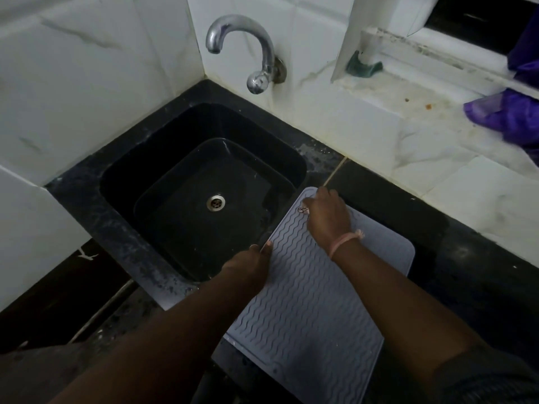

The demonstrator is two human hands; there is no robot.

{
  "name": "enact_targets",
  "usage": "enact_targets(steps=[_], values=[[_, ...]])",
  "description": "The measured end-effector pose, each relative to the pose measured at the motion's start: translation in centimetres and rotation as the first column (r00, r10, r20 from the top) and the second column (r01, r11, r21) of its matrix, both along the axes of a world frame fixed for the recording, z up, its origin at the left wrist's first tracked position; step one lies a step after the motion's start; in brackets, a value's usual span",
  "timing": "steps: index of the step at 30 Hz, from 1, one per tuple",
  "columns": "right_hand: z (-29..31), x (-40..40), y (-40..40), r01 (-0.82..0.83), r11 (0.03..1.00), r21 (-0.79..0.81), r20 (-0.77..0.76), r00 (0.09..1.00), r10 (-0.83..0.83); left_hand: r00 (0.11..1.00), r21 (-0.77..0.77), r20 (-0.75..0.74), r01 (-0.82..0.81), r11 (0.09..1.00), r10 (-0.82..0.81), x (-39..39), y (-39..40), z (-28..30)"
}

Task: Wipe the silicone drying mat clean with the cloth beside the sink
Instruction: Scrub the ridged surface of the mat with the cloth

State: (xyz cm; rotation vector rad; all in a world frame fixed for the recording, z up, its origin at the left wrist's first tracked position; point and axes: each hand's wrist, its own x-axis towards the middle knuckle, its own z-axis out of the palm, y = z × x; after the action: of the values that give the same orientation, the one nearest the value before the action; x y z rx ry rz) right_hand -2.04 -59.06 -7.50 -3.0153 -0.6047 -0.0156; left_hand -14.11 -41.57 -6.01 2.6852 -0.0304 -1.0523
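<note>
A grey silicone drying mat (306, 301) with wavy ridges lies on the black counter just right of the sink, its near end hanging over the counter's front edge. My left hand (250, 265) pinches the mat's left edge beside the sink, thumb on top. My right hand (326, 214) sits on the mat's far left corner, with its fingers curled over the far edge. A purple cloth (507, 118) lies crumpled on the white window ledge at the far right, away from both hands.
The black sink (122, 182) with a metal drain (216, 202) is left of the mat. A chrome tap (256, 53) sticks out of the tiled wall above it. Black counter (455, 252) runs to the right of the mat. A green object (363, 67) sits on the ledge.
</note>
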Motion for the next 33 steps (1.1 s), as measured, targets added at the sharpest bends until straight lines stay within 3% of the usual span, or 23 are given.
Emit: enact_targets(steps=[5, 9, 12, 21, 27, 33], values=[[0.4, -3.5, 1.3, 0.071, 0.993, 0.096, -0.045, 0.997, -0.067, 1.000, 0.034, 0.000, -0.029, 0.999, 0.029, -0.5, -0.6, -0.5], [0.5, -8.3, 2.1, -0.093, 0.989, 0.116, -0.096, 0.990, 0.105, 1.000, 0.081, 0.016, -0.015, 0.997, 0.014, -0.4, -0.8, -0.3], [0.5, -6.8, 1.4, -0.149, 0.983, 0.103, -0.085, 0.984, 0.158, 1.000, 0.064, 0.010, -0.019, 0.998, 0.019, -0.4, -0.9, -0.3], [-0.2, 4.3, -0.9, 0.062, 0.997, -0.046, 0.011, 0.998, -0.061, 1.000, 0.039, 0.022, -0.022, 0.999, 0.021, -0.4, -0.5, -0.6], [0.4, 2.3, 0.1, 0.146, 0.989, 0.006, -0.037, 0.989, -0.146, 1.000, 0.033, 0.019, 0.006, 0.999, -0.007, -0.3, -0.1, -0.7], [0.8, -3.9, 2.2, 0.004, 1.000, 0.011, -0.059, 0.998, -0.003, 0.999, 0.018, 0.013, -0.043, 0.999, 0.043, 0.0, -0.1, -1.1]])
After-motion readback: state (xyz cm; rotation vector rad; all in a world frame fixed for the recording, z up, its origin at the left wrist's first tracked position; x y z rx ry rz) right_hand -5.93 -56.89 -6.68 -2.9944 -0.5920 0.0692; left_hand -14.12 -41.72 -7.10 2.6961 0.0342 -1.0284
